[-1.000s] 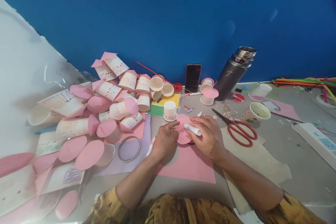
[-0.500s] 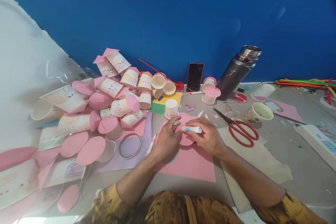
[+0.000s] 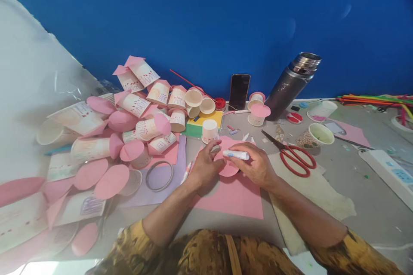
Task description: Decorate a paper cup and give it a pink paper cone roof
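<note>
My right hand grips a white glue stick with blue print, lying sideways between thumb and fingers over a pink paper circle. The end of the stick points left, toward my other hand. At the circle's left edge, my left hand pinches the paper with its thumb; a small pale thing shows among its fingers, too unclear to name. Under both hands lies a larger pink sheet. Just beyond my left fingers, an upside-down white paper cup with red marks stands on the table.
Decorated paper cups with pink tops crowd the left side, near a roll of tape. Red-handled scissors lie right of my hands. A dark flask, a phone and a patterned cup stand farther back.
The glue stick has shifted very slightly over the circle, and my left fingers have loosened a little. The whole view has moved a touch; the surrounding things stay put.
</note>
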`<state>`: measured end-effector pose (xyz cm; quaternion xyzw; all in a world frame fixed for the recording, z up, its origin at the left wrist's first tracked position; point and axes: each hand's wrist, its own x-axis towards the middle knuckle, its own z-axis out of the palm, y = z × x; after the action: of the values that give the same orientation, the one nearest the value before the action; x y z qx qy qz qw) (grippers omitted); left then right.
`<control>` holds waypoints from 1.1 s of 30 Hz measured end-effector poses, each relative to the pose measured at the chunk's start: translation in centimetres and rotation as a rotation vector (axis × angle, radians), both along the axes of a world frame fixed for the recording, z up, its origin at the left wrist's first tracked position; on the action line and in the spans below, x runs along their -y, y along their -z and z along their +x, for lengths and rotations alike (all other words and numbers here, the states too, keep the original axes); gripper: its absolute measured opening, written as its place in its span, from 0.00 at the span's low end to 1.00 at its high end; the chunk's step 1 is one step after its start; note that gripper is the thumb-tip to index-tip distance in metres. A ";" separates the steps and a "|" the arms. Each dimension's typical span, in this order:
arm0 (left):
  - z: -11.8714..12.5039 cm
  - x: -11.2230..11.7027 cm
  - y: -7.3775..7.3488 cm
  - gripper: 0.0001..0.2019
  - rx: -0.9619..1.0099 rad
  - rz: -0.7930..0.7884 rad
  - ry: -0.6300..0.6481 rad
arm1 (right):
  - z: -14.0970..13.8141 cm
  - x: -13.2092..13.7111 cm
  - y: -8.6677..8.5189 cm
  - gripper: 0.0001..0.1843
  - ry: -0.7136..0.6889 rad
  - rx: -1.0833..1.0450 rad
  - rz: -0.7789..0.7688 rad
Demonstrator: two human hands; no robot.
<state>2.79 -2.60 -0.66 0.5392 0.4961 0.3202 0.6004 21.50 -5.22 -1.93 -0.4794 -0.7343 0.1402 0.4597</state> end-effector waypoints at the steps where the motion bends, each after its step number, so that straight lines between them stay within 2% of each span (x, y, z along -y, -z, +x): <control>1: 0.0 0.0 0.0 0.35 0.051 -0.049 -0.014 | -0.1 0.0 0.0 0.05 -0.001 0.006 0.027; 4: 0.1 0.1 -0.1 0.35 0.085 -0.066 -0.041 | -0.2 -0.1 0.0 0.04 -0.010 0.043 0.107; 8: 0.3 0.4 -0.6 0.32 -0.082 0.037 -0.054 | -0.2 0.0 0.2 0.06 0.004 0.102 0.200; 13: 0.6 0.9 -0.8 0.33 -0.262 0.159 -0.036 | -0.3 0.1 0.6 0.09 -0.035 0.216 0.234; 18: 0.8 1.4 -0.4 0.31 -0.259 0.200 -0.008 | -0.4 0.4 0.6 0.10 -0.036 0.292 0.258; 24: 1.0 1.6 -0.1 0.29 -0.172 0.176 -0.015 | -0.8 0.8 -0.2 0.07 0.033 0.384 0.312; 30: 1.0 1.6 -0.5 0.32 -0.241 0.182 -0.021 | -0.8 1.0 -0.2 0.05 0.056 0.447 0.307; 33: 0.8 1.3 -0.9 0.35 -0.290 0.150 -0.045 | -0.6 0.8 -0.1 0.04 0.064 0.404 0.293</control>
<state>3.56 -3.87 0.27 0.6116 0.5644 0.2887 0.4734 20.94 -6.03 -1.86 -0.4489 -0.8082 -0.0814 0.3723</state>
